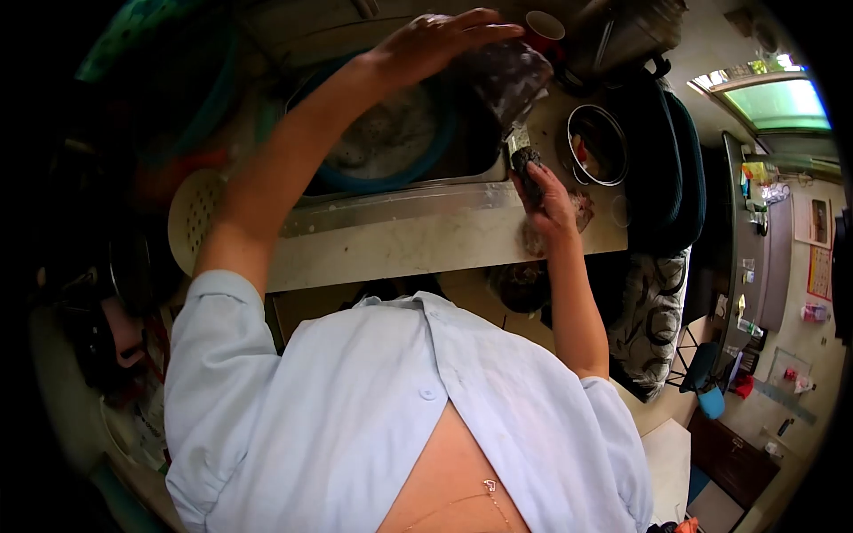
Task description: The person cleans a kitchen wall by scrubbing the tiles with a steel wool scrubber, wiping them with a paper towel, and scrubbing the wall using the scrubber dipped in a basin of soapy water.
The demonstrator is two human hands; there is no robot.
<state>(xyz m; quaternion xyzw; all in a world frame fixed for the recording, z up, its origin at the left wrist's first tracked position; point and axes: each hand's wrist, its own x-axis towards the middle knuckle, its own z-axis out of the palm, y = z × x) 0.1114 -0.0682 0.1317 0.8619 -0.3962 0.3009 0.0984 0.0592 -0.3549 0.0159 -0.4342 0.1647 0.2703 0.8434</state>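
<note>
My left hand reaches over the far side of the sink, its fingers closed on the upper edge of a dark, wet, soapy object, whose kind I cannot tell. Nearer the counter's front edge, my right hand grips a dark, rough scrubber, apart from that object. Below my left forearm a blue basin of foamy water sits in the metal sink.
Right of my right hand stands a metal pot with things inside. A red cup and a large dark pot are behind. A perforated pale board leans at the left. The counter edge runs before me.
</note>
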